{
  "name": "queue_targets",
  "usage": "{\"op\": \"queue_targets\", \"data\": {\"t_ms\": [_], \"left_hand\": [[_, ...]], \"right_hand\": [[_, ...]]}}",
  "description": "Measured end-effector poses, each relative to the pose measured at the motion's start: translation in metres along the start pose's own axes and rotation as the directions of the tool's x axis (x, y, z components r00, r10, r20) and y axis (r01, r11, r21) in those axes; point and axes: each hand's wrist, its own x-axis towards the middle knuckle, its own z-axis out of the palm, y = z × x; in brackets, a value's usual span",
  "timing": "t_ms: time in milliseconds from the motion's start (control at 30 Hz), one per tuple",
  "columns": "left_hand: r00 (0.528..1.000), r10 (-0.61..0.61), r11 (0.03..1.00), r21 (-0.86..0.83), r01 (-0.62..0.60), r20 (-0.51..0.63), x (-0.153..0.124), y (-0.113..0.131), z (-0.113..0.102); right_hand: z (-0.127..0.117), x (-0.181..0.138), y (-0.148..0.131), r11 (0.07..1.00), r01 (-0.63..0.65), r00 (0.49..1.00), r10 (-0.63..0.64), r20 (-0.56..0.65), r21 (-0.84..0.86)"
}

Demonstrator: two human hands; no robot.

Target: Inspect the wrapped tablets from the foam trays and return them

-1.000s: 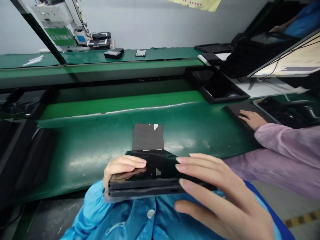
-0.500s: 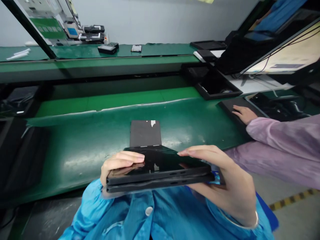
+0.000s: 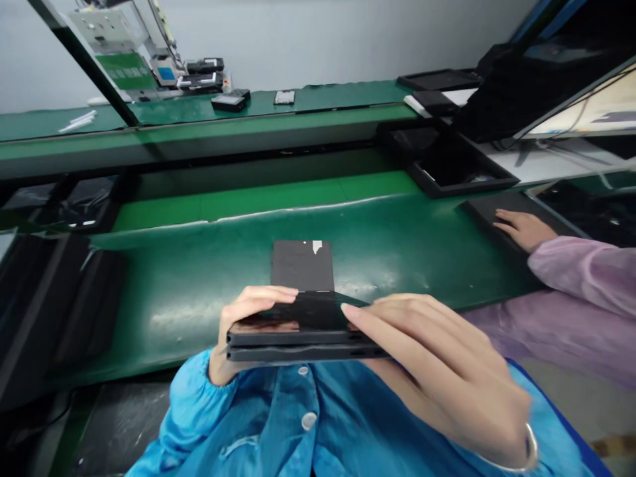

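In front of my chest I hold a stack of two flat black tablet-like devices, one upon the other, glossy face up and long edges toward me. My left hand is closed around the left end, fingers on the glossy top. On the right end, my right hand lies with fingertips over the top and the thumb side below, hiding that corner. Just beyond the stack, a dark grey flat panel with a white torn-looking patch shows on the green mat; its near edge is hidden.
A green mat covers the bench. Black foam blocks stand at the left, and a black tray sits at the back right. At right, another person's hand rests on a dark board. A shelf with small devices runs behind.
My right hand has slid further left over the stack, covering its right end. The stack appears slightly higher and more edge-on. The whole view has shifted, moving the bench rightward in the picture.
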Motion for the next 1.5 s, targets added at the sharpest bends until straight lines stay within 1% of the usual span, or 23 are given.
{"op": "queue_targets", "data": {"t_ms": [67,133,200,233,300,367,400,433,467,500,533,567,600,667,767,867,967,1033,1167,1233,1300,1400,1500], "left_hand": [[0.998,0.009,0.990,0.142,-0.017,0.057,-0.004,-0.011,-0.007],[0.995,-0.058,0.960,0.278,0.034,0.078,-0.012,-0.025,-0.012],[0.992,-0.117,0.934,0.344,0.094,0.048,-0.022,-0.034,-0.015],[0.993,-0.119,0.931,0.352,0.101,0.028,-0.025,-0.034,-0.016],[0.998,-0.063,0.937,0.342,0.068,-0.026,-0.026,-0.020,-0.018],[0.998,0.013,0.912,0.410,0.017,-0.069,-0.017,0.009,-0.024],[0.997,0.054,0.860,0.510,-0.015,-0.061,-0.011,0.027,-0.027],[0.998,0.066,0.786,0.616,-0.052,0.001,-0.004,0.044,-0.031],[0.994,0.072,0.730,0.675,-0.109,0.083,0.003,0.059,-0.034],[0.984,0.044,0.673,0.722,-0.158,0.174,0.009,0.071,-0.037],[0.966,0.026,0.622,0.752,-0.217,0.257,0.014,0.078,-0.039],[0.946,0.011,0.580,0.768,-0.270,0.325,0.017,0.081,-0.039],[0.927,0.004,0.544,0.777,-0.316,0.374,0.018,0.080,-0.039],[0.905,0.009,0.499,0.783,-0.373,0.425,0.016,0.072,-0.036],[0.896,0.005,0.501,0.774,-0.388,0.445,0.012,0.059,-0.033],[0.887,0.001,0.525,0.755,-0.393,0.461,0.012,0.055,-0.034],[0.877,-0.011,0.530,0.747,-0.402,0.480,0.015,0.056,-0.037],[0.873,-0.012,0.534,0.741,-0.407,0.487,0.017,0.056,-0.038],[0.868,-0.038,0.539,0.741,-0.400,0.496,0.021,0.055,-0.038],[0.864,-0.046,0.535,0.743,-0.402,0.501,0.023,0.054,-0.037],[0.862,-0.070,0.530,0.751,-0.394,0.502,0.024,0.055,-0.034],[0.857,-0.112,0.517,0.766,-0.383,0.504,0.025,0.058,-0.031],[0.842,-0.214,0.469,0.808,-0.357,0.496,0.025,0.067,-0.035]], "right_hand": [[0.004,0.004,0.001,0.999,0.053,0.998,-0.053,-0.015,-0.013],[0.007,0.006,0.003,0.998,0.064,0.995,-0.062,-0.083,0.026],[0.006,0.003,0.006,0.996,0.051,0.989,-0.039,-0.144,0.075],[0.004,0.000,0.009,0.993,0.032,0.990,-0.016,-0.137,0.112],[0.000,-0.012,0.017,0.974,-0.046,0.991,0.072,-0.112,0.222],[0.000,-0.028,0.029,0.920,-0.148,0.973,0.201,-0.115,0.362],[0.003,-0.037,0.035,0.886,-0.186,0.959,0.259,-0.119,0.425],[0.009,-0.046,0.041,0.852,-0.215,0.950,0.295,-0.099,0.477],[0.016,-0.054,0.046,0.824,-0.243,0.949,0.310,-0.048,0.511],[0.026,-0.061,0.050,0.797,-0.274,0.952,0.303,0.038,0.538],[0.036,-0.067,0.052,0.782,-0.293,0.954,0.279,0.111,0.550],[0.047,-0.073,0.054,0.778,-0.305,0.952,0.265,0.153,0.550],[0.057,-0.079,0.054,0.777,-0.305,0.952,0.259,0.161,0.551],[0.072,-0.087,0.052,0.790,-0.267,0.959,0.273,0.073,0.552],[0.081,-0.093,0.047,0.819,-0.153,0.957,0.261,-0.123,0.554],[0.081,-0.091,0.048,0.868,-0.041,0.956,0.178,-0.233,0.495],[0.078,-0.087,0.054,0.921,0.064,0.959,0.050,-0.280,0.385],[0.076,-0.084,0.059,0.934,0.111,0.965,-0.019,-0.263,0.340],[0.070,-0.080,0.068,0.941,0.158,0.977,-0.104,-0.188,0.300],[0.067,-0.078,0.070,0.939,0.167,0.980,-0.124,-0.158,0.300],[0.064,-0.078,0.071,0.929,0.146,0.985,-0.104,-0.140,0.340],[0.060,-0.079,0.069,0.890,0.035,0.998,-0.006,-0.064,0.455],[0.055,-0.082,0.067,0.822,-0.185,0.983,0.160,0.093,0.538]]}}
